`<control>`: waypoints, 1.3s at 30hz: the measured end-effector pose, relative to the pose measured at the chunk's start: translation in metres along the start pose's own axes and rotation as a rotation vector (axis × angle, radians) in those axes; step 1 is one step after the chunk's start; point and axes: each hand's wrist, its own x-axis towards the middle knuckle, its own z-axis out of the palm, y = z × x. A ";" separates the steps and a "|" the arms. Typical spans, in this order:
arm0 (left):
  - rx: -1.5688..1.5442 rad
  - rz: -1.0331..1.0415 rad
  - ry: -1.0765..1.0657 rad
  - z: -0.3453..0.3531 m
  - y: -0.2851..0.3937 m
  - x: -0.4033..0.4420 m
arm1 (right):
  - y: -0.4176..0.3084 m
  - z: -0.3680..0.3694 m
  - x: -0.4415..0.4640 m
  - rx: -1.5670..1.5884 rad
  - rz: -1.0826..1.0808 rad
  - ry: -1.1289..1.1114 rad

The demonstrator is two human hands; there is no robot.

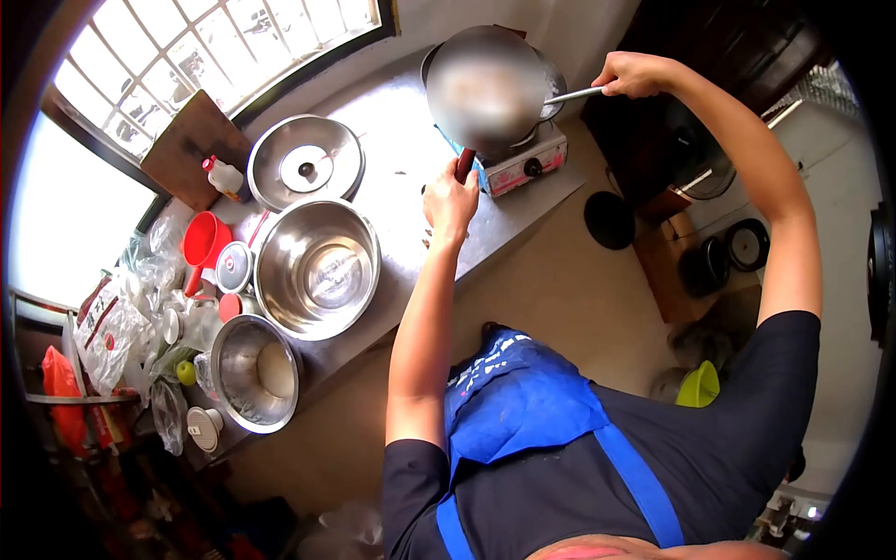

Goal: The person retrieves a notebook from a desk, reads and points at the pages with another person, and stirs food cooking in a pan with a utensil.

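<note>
In the head view my left hand (450, 200) grips the dark reddish-brown handle (467, 164) of a wok (556, 75). The wok sits over a portable gas stove (530, 161) on the counter. My right hand (637, 75) is closed around the grey handle of a long metal utensil (577, 95). Its far end reaches over the right side of the wok, and its head cannot be made out. Pale contents fill the blurred middle of the wok; what they are cannot be told.
On the steel counter (401, 233) left of the stove stand a large steel basin (359, 303), a steel bowl (227, 411) with pale contents, and another steel basin (271, 173). Past them are a red ladle (205, 239), a white bottle (224, 175), a board (187, 154) and plastic bags (117, 341).
</note>
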 end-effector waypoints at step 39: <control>-0.538 -0.156 -0.032 -0.008 -0.025 -0.047 | 0.040 0.153 0.029 0.601 0.097 0.480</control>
